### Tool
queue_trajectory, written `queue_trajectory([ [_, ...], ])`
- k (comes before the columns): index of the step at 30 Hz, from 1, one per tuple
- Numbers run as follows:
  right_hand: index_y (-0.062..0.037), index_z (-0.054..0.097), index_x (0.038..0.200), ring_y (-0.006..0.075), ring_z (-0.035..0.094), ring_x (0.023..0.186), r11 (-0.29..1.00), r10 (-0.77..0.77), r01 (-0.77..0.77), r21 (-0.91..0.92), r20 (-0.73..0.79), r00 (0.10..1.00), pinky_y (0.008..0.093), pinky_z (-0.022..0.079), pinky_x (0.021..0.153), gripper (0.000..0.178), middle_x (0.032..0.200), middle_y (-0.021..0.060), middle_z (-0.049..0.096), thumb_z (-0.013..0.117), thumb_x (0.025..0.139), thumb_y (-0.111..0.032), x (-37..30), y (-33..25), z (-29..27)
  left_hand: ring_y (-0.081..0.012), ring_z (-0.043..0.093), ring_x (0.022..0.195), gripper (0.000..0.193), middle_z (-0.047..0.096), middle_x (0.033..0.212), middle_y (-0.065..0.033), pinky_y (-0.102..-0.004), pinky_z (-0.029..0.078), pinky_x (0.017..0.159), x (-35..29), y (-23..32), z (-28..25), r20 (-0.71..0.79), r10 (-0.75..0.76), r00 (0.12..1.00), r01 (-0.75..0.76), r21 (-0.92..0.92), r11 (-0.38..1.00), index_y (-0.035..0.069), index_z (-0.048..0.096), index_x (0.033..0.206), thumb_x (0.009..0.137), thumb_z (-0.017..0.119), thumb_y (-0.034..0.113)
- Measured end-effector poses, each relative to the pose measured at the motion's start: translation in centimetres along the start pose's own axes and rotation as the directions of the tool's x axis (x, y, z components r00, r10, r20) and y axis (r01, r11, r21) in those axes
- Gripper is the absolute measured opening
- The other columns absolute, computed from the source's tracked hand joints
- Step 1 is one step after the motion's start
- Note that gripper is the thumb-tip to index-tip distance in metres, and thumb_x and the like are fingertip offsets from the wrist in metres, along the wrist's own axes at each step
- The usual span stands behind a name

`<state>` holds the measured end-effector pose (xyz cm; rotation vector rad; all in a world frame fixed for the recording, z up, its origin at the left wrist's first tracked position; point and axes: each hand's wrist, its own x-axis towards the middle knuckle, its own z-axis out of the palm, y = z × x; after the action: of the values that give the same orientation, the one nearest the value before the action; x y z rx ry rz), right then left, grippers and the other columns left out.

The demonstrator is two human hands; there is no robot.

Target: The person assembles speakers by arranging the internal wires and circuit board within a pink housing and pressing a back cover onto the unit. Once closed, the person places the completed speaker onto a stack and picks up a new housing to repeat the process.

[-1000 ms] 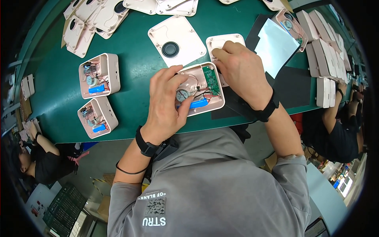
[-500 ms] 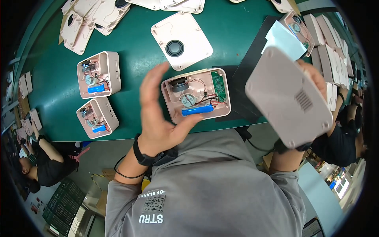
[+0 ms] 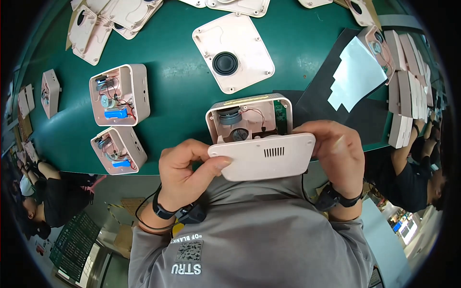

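A pale pink plastic cover (image 3: 269, 163) with a slotted vent is held by its two ends, tilted over the near side of an open pink housing (image 3: 290, 115). My left hand (image 3: 187, 168) pinches the cover's left corner between thumb and fingers. At the opposite end, my right hand (image 3: 338, 153) grips the upper right corner. Inside the housing I see a dark round part (image 3: 230, 116), red wires and a green circuit board (image 3: 280, 117); the cover hides the near part, where the blue battery lay earlier.
Two open housings with blue batteries, one upper (image 3: 144, 91) and one lower (image 3: 132, 144), stand at left. A panel with a black speaker (image 3: 247, 43) lies beyond. More panels (image 3: 127, 12) are piled far left. White paper (image 3: 357, 72) lies on black sheets at right. Co-workers sit both sides.
The cover has come down leftward from the raised right hand to the housing's near side. My left hand, previously open beside the housing, now grips the cover too.
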<state>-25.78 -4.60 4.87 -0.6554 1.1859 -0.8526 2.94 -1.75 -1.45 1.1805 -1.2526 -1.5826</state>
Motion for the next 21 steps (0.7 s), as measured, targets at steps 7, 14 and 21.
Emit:
queue_trajectory([
  [7, 0.0023, 0.079, 0.115, 0.0157, 0.064, 0.083, 0.677, -0.353, 0.327, -0.659, 0.1, 0.93, 0.0279, 0.05, 0.071, 0.025, 0.092, 0.0092, 0.07, 0.081, 0.091, -0.002, 2.6, 0.8, 0.5, -0.0086, 0.068, 0.063, 0.013, 0.073, 0.073, -0.0064, -0.0227, 0.051, 0.057, 1.4, 0.1, -0.1, -0.138, -0.047, 0.989, 0.057, 0.068, 0.996, -0.004, 0.073, 0.092, 0.099, 0.077, 0.007],
  [14, 0.0052, 0.078, 0.115, 0.0128, 0.056, 0.081, 0.651, -0.347, 0.263, -0.712, 0.03, 0.938, 0.0252, 0.044, 0.072, 0.028, 0.088, 0.0047, 0.063, 0.083, 0.088, -0.002, 3.9, 1.5, 1.1, -0.0089, 0.066, 0.059, 0.021, 0.072, 0.071, -0.0066, -0.0235, 0.049, 0.054, 2.6, -0.3, -0.6, -0.161, -0.094, 0.982, 0.12, 0.162, 0.979, -0.003, 0.072, 0.091, 0.104, 0.073, 0.014],
  [21, 0.0049, 0.078, 0.115, 0.0119, 0.057, 0.082, 0.656, -0.323, 0.216, -0.723, -0.011, 0.946, 0.0247, 0.044, 0.072, 0.028, 0.09, 0.0046, 0.065, 0.083, 0.089, -0.002, 4.3, 1.6, 1.0, -0.0092, 0.066, 0.058, 0.021, 0.07, 0.07, -0.0062, -0.0239, 0.048, 0.053, 3.0, -0.3, -0.5, -0.168, -0.092, 0.982, 0.117, 0.149, 0.982, -0.002, 0.07, 0.089, 0.103, 0.074, 0.013],
])
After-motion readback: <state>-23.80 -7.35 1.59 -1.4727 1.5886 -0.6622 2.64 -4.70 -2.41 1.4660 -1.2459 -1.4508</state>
